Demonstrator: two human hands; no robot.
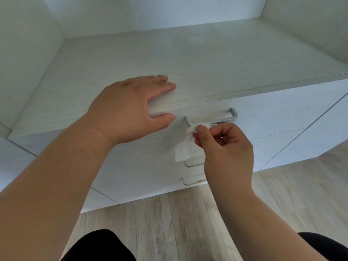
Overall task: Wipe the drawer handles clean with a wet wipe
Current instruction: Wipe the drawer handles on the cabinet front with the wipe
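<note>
Wiping is happening on the top handle (211, 117) of 3 right now. Right hand (224, 147) is pinching the wet wipe (185, 147) against that bar's left end, with the rest of the wipe hanging down. Left hand (131, 108) is lying flat on the cabinet top (188, 59), fingers straight. Looks like early going: the bottom handle (192, 181) is showing an orange smudge, and I can't tell if the middle handle (194, 163) is clean.

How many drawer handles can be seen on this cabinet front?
3. The top handle is being wiped with the wet wipe; the middle handle is partly behind the right hand; the bottom handle carries an orange stain. Others may be hidden.
</note>
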